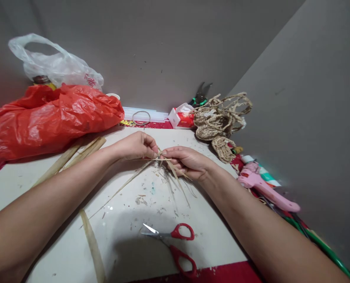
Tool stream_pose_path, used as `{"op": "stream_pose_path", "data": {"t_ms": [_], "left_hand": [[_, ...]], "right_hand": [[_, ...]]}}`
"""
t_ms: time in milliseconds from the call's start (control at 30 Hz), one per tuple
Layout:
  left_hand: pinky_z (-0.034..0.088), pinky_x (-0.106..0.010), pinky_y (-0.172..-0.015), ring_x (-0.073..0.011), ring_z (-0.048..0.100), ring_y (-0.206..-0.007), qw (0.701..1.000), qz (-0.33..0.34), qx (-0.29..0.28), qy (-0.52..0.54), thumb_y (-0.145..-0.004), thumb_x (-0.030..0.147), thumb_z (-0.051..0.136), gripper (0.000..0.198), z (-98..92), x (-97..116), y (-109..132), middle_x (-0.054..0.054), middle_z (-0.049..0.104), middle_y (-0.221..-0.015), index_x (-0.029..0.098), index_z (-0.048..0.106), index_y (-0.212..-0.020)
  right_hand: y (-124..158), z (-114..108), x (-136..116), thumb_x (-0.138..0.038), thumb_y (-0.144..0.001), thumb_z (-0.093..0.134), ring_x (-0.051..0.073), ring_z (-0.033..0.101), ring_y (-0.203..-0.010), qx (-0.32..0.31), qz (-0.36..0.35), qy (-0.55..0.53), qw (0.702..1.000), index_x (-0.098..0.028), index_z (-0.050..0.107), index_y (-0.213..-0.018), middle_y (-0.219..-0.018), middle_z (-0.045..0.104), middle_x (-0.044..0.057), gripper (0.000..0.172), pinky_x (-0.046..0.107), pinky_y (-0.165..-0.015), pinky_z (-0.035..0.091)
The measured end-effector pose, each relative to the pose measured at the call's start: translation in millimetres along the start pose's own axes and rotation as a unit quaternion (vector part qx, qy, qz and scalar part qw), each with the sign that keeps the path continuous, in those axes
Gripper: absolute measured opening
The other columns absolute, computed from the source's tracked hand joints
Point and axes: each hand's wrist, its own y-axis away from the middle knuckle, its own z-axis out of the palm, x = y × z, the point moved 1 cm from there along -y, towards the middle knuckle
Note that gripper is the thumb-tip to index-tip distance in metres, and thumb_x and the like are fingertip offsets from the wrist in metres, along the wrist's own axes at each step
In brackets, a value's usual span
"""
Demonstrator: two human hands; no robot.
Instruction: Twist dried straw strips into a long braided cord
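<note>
My left hand (137, 145) and my right hand (186, 161) meet over the middle of a white board (45, 184). Both pinch thin dry leaf strips (175, 177) at the point where the fingertips touch. One long strip (118, 190) trails down to the left from the pinch, and several shorter ends fan down to the right under my right hand. Both hands have their fingers closed on the strips.
Red-handled scissors (175, 241) lie open near the front edge. A red plastic bag (51, 118) and a white bag (57, 65) sit back left, with wider leaf strips (74, 157) beside them. Woven rope pieces (218, 118), pliers (201, 94), a small box (180, 116) and a pink glue gun (266, 188) line the right wall.
</note>
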Motion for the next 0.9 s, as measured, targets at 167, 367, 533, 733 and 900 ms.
{"op": "stream_pose_path", "data": {"t_ms": [167,367,533,733,900], "left_hand": [[0.035,-0.018,-0.054,-0.0049,0.047,-0.054,1.0,0.024,-0.009,0.014,-0.063,0.015,0.065,0.009,6.1,-9,-4,0.002,0.057,-0.062,0.011,0.06,-0.069],[0.039,-0.019,-0.045,-0.0057,0.048,-0.044,0.987,-0.027,-0.009,0.158,-0.066,0.014,0.063,0.013,18.9,-16,-8,0.003,0.055,-0.054,0.013,0.05,-0.067],[0.043,-0.02,-0.046,-0.0071,0.052,-0.042,0.978,-0.042,0.01,0.203,-0.066,0.006,0.063,0.021,20.2,-14,-6,0.004,0.056,-0.052,0.015,0.047,-0.076],[0.048,-0.02,-0.053,-0.0102,0.06,-0.053,0.959,-0.115,0.01,0.26,-0.068,0.007,0.063,0.014,22.3,-13,-5,-0.002,0.061,-0.054,0.012,0.051,-0.07],[0.046,-0.02,-0.048,-0.0117,0.06,-0.052,0.941,-0.144,-0.018,0.306,-0.067,0.006,0.06,0.014,26.2,-13,-6,-0.005,0.061,-0.054,0.013,0.049,-0.064]], "right_hand": [[0,-1,0,-0.017,-0.072,0.06,0.001,0.01,-0.039,-0.014,0.002,-0.002,1.0,-0.015,0.045,-0.067,-0.048,0.02,-0.011,0.016,0.011,-0.032,0.011],[0,-2,-1,-0.017,-0.069,0.063,0.001,0.01,-0.039,-0.017,0.0,-0.002,1.0,-0.015,0.043,-0.065,-0.048,0.022,-0.011,0.02,0.01,-0.032,0.01],[1,-2,-1,-0.018,-0.071,0.064,0.001,0.01,-0.038,-0.014,0.003,-0.004,1.0,-0.016,0.042,-0.064,-0.048,0.022,-0.011,0.023,0.01,-0.031,0.011],[-1,-4,0,-0.019,-0.071,0.064,0.001,0.01,-0.038,-0.017,0.003,-0.001,1.0,-0.016,0.044,-0.067,-0.047,0.021,-0.011,0.021,0.01,-0.031,0.011],[-1,-4,1,-0.019,-0.072,0.064,0.0,0.011,-0.038,-0.022,0.006,-0.002,1.0,-0.014,0.047,-0.066,-0.047,0.022,-0.011,0.019,0.01,-0.031,0.012]]}}
